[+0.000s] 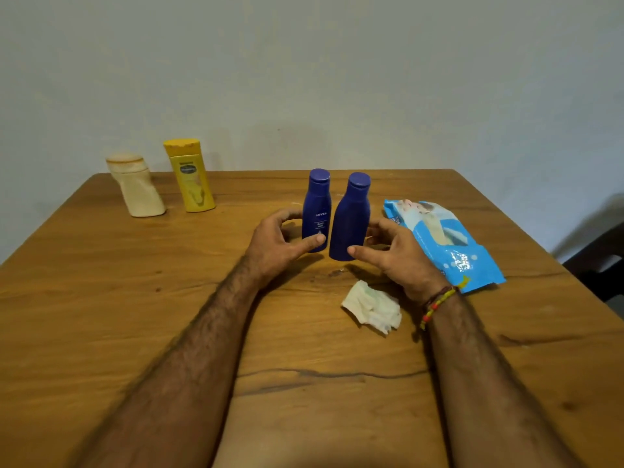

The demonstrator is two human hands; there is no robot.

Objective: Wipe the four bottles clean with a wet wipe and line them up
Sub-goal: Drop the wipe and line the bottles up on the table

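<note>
Looking down over both forearms, I see two dark blue plastic bottles standing upright, close side by side near the middle of the brown wooden worktop [101,298]. My left hand [277,239] curls round the left blue bottle [316,211], whose white label faces me, with the thumb pressed on its lower front and the fingers wrapped behind. My right hand [401,255] grips the right blue bottle [351,221] the same way, thumb across its base and fingers round the far side; this bottle leans slightly towards the right, and no label shows on it. Whether either base sits fully on the wood, I cannot tell.

Far off at the back left stand the other two: a tall yellow plastic bottle [192,179] with a yellow cap and, just to its left, a squat cream-coloured bottle [136,187] with a broad cap, leaning a little. They are well apart from the blue pair.

A crumpled white wet wipe [373,307] lies on the wood just in front of my right wrist, which wears a beaded thread band [439,304]. A light blue plastic pack of wipes [442,238] lies flat beside and partly behind that hand.
</note>
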